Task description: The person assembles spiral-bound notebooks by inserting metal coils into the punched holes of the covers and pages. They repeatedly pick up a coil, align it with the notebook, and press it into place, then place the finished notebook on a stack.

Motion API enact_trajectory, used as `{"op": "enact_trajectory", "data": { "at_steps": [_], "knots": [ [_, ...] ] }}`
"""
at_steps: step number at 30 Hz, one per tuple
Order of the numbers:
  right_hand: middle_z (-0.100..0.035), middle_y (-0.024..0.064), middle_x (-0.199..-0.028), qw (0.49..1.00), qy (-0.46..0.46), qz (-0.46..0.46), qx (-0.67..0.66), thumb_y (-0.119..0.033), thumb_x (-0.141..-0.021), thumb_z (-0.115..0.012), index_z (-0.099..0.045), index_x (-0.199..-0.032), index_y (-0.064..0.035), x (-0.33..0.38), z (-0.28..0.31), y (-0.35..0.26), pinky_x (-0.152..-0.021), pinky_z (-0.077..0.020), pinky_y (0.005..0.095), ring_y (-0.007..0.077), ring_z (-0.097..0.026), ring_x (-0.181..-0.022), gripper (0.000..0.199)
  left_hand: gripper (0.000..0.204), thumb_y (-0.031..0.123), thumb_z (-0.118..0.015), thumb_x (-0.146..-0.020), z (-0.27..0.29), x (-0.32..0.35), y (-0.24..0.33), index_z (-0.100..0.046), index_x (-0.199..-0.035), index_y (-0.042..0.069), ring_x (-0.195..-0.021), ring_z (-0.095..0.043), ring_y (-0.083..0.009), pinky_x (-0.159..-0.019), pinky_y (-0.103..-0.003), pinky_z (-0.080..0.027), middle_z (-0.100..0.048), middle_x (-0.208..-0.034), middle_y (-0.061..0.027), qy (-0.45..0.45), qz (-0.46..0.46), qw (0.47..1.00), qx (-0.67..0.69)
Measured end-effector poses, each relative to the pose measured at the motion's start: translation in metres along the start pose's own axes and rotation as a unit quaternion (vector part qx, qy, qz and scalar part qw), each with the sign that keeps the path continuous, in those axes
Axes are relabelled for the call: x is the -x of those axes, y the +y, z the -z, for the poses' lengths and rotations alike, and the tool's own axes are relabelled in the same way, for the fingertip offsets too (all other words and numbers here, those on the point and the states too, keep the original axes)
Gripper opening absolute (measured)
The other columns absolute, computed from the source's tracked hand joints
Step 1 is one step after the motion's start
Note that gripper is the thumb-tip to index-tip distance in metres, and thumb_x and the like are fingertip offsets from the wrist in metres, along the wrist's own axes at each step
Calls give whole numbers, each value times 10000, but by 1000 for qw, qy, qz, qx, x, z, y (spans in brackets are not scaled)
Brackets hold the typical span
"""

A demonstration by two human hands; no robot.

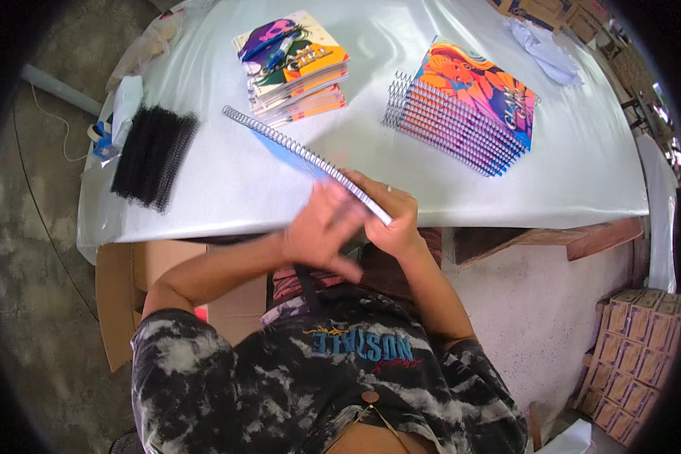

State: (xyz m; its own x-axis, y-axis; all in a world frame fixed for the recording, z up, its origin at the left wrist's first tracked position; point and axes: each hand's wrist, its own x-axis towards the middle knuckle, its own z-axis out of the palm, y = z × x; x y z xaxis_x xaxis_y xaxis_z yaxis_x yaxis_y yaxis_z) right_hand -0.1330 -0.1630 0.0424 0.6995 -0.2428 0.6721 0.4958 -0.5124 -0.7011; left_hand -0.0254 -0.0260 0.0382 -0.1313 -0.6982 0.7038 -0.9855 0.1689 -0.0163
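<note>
Over the front edge of the table I have a notebook [280,151] tilted on edge, a dark spiral coil [303,149] running along its upward side. My right hand [392,214] is closed round its near end. Beside the coil is my left hand [325,227], somewhat blurred, its fingers apart and thumb spread; whether its palm touches the notebook I cannot tell. Farther left lies a thick bundle of black spiral coils [153,157]. A stack of colourful books [299,68] without visible coils stands at the back, a blue pen [284,49] on top.
Coil-bound notebooks [469,106] are piled at the right of the white-covered table [583,166]. A blue tape dispenser [102,140] sits at the left edge, crumpled pale plastic [545,53] at the far right. Under the table is an open cardboard box [117,295]; brown packages [635,363] stand lower right.
</note>
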Motion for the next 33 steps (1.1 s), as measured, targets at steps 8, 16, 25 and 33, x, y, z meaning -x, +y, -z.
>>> {"op": "enact_trajectory", "data": {
  "at_steps": [8,16,25,33],
  "knots": [
    [-607,151,-1101,999,-22,-35,-25,-60,-710,-610,-545,-1182,-38,0,-5,-5,-798,-502,339,302,-621,-944,478,1026,739,-509,-671,-9,-4,8,-237,-1362,30,-1195,-294,-497,-905,-656,-251,-326,-1319,-283,26,28,999,24],
    [-604,155,-1103,999,-27,-27,5,-164,-757,-607,-531,-1200,-53,-4,-12,-3,-779,-500,343,300,-622,-935,463,933,733,-476,-694,1,-38,4,-339,-1340,75,-1304,-161,-459,-1022,-606,-64,-269,-1368,-254,97,22,994,-53],
    [-346,210,-1365,979,169,105,-52,-224,-741,-626,-456,-1273,-69,-21,-22,-24,-1004,-254,531,395,-289,-1280,579,696,363,-394,-923,47,-67,58,-168,-1329,-155,-1286,-229,-440,-1028,-448,-248,-146,-1382,-352,-23,230,955,189],
    [-610,67,-783,972,-100,-181,112,-284,-873,-509,-602,-1018,-29,-53,68,-57,-754,-406,332,193,-556,-677,308,171,111,-595,-861,48,-84,19,-635,-958,-25,-721,-563,-58,-655,-195,-462,-641,-844,-50,115,524,683,496]
  ]
}}
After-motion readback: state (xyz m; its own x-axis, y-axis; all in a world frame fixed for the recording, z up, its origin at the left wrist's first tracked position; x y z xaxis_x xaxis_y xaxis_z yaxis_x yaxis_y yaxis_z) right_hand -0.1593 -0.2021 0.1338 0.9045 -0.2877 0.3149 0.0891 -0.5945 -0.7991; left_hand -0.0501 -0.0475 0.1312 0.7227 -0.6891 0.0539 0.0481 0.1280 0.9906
